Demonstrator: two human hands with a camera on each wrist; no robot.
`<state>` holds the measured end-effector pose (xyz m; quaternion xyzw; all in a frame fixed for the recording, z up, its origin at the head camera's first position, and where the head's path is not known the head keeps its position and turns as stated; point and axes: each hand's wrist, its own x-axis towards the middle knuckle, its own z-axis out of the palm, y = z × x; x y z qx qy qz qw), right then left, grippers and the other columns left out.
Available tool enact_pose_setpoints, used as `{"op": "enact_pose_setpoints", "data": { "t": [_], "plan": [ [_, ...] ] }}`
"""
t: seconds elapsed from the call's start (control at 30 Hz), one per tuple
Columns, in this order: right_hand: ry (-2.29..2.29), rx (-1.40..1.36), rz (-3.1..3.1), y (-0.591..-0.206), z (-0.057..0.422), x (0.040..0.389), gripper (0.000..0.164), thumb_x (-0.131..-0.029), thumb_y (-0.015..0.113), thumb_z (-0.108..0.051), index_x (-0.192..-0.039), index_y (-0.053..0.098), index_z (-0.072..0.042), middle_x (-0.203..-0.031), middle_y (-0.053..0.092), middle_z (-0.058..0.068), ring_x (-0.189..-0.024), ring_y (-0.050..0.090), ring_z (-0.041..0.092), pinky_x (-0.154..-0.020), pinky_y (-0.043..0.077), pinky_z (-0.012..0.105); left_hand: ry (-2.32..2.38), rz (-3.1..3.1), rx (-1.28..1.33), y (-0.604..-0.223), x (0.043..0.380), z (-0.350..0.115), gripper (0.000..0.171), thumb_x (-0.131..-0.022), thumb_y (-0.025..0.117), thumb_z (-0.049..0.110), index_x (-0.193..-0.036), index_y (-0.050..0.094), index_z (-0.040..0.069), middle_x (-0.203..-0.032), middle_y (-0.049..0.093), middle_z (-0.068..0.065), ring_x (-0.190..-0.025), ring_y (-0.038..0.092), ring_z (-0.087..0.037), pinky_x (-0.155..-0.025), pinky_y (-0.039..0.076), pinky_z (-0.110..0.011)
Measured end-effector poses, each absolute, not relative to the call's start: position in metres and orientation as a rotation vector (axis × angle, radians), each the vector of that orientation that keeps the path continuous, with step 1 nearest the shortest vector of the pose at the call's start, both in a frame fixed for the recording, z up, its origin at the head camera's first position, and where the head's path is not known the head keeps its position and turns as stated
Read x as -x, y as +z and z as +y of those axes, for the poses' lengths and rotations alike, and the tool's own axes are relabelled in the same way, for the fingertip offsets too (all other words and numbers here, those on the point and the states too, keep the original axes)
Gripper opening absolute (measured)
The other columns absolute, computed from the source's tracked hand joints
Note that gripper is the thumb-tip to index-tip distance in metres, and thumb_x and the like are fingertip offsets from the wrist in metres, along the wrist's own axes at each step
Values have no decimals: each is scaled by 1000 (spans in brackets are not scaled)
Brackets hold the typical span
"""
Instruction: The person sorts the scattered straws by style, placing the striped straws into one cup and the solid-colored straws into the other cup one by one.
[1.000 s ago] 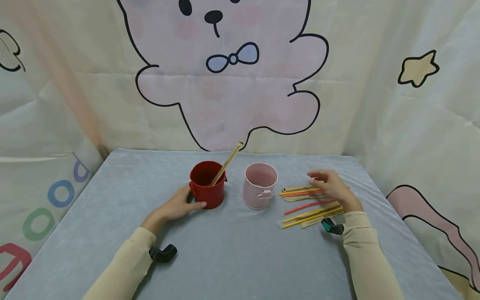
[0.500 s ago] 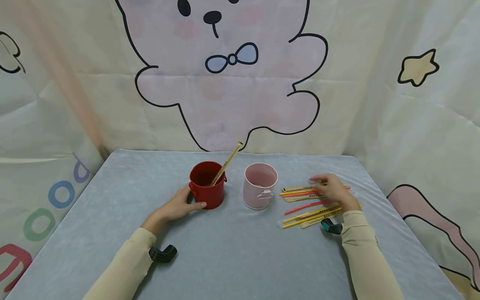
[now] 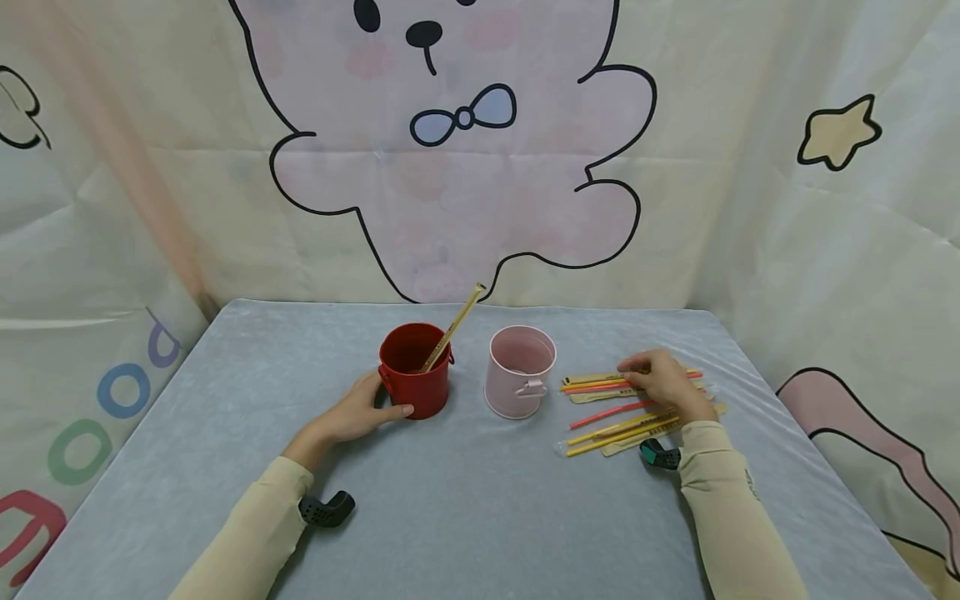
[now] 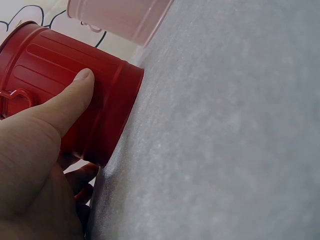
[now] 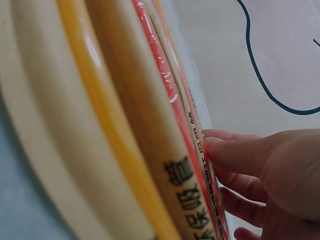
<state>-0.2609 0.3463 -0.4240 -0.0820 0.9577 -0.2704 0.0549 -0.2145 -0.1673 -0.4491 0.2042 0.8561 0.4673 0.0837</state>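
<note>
Right of the pink pail, the wrapped straws lie flat on the pale blue cloth in two loose groups. The right hand is over the far group, toward the end away from that pail, fingers bent and close to the straws; whether they pinch one I cannot tell. These straws run crosswise, left ends toward the pink pail, right ends showing past the hand and angled slightly away from the person. The near group lies on the wrist side, slanting more steeply, with a red straw between the groups. (In the right wrist view, dark Chinese characters run along a wrapper.) Left of the pink pail, and apart from it, the red pail stands upright in the grip of the left hand, thumb against its near wall, other fingers round behind. One wrapped straw leans inside, its long axis tilted, upper end jutting past the rim toward the pink pail's side.
</note>
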Motion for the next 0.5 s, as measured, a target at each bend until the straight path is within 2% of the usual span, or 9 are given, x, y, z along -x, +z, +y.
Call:
{"op": "enact_pose_setpoints", "data": {
  "t": [0.13,0.33,0.5],
  "plan": [
    [-813,310,2914,-424,348,262,17,-98,63,-7,-109,74,2,-107,73,24,-99,66,36,-83,55,45,1384,2560,-597,-449,214,-167,73,-91,75,31,-152,40,10,-155,44,-14,-145,35,-37,-121,22,-66],
    [-872,374,2853,-423,349,263,16,-97,64,-4,-106,73,5,-102,73,22,-88,65,19,-72,53,27,1379,2569,-601,-450,215,-167,72,-91,75,31,-150,41,9,-153,46,-14,-143,37,-36,-121,24,-65],
    [-868,389,2842,-420,346,260,14,-96,65,-3,-104,72,6,-98,71,21,-86,62,17,-71,51,29,1389,2565,-611,-451,216,-167,71,-91,75,30,-150,41,10,-153,47,-13,-143,37,-36,-121,24,-66]
  ]
}}
